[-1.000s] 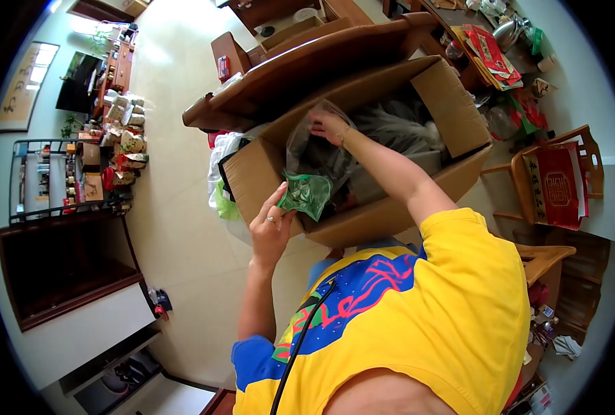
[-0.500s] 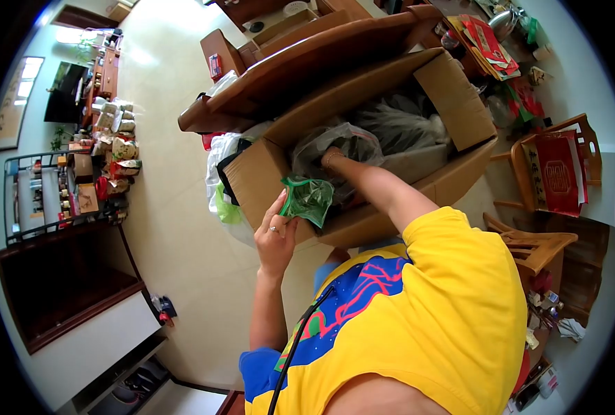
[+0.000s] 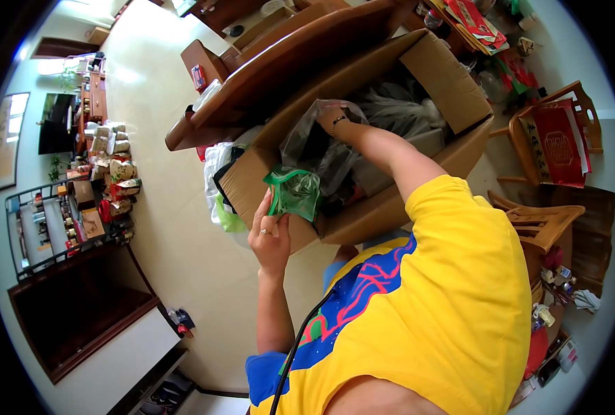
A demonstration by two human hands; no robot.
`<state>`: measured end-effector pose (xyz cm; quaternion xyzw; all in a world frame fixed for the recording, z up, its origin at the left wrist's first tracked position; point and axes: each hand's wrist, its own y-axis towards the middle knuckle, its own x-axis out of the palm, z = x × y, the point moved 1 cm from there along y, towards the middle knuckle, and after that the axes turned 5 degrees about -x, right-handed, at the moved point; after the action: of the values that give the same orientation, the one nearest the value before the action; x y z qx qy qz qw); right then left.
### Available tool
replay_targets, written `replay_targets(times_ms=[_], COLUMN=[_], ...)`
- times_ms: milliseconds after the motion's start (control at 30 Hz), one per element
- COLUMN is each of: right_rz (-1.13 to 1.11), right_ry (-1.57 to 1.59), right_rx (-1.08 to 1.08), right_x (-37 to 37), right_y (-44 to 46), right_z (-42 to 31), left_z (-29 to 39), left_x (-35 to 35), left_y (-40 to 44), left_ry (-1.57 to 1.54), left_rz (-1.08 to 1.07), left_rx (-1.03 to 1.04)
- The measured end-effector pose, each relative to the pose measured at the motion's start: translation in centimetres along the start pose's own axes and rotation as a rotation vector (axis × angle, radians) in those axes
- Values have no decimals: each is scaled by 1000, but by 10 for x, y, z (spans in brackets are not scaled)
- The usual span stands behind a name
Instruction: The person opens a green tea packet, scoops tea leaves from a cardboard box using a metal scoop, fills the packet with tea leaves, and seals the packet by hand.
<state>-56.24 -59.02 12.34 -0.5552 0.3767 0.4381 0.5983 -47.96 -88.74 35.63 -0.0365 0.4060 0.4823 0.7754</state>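
My left hand, with a ring on one finger, pinches the edge of a small clear bag with a green rim. It holds this bag over the near left side of a large cardboard box. Inside the box, my right hand is closed on the upper part of a large clear plastic bag; its fingertips are partly hidden. Beside that bag lie more cloudy plastic bags with contents I cannot make out.
A round wooden table edge borders the box's far side. Wooden chairs stand to the right, one bearing a red bag. White and green bags sit left of the box. Tiled floor stretches leftward.
My right hand has risen from deeper in the box, drawing the large clear plastic bag upward. The green-rimmed bag stays in my left hand. The view has shifted slightly.
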Motion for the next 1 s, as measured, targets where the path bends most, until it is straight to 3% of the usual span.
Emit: replay_targets(times_ms=[167,333,367,433,633,767,833,867,900,933,1000], right_rz=[83,-14,-16,-242,-417,-151,228,233,-192,-625,-538], right_ry=[272,714,718,784,587,772,1851,1856,1299,711,714], right_rx=[169,414,411,420,176,347,262,266,368,249,250], right_x=[26,15,0,-72,-47,-39,-58,-53,-46,-40,-45], right_y=[10,5,-3,-49,-30,-64,-113,-89,-54,-21,-30], right_z=[0,20,22,22,43,29,35,39,44,49,46], left_z=[0,2,2,3,3,6,6,6,7,7,8], left_x=[3,7,6,8,13,17,19,20,21,22,23], left_y=[3,7,8,9,15,20,22,24,25,26,27], left_ry=[23,49,47,50,60,55,55,50,46,47,66], left_rz=[1,8,-7,-25,-34,-34,-48,-45,-41,-43,-43], left_rx=[-22,-19,-36,-56,-85,-105,-94,-92,-91,-88,-87])
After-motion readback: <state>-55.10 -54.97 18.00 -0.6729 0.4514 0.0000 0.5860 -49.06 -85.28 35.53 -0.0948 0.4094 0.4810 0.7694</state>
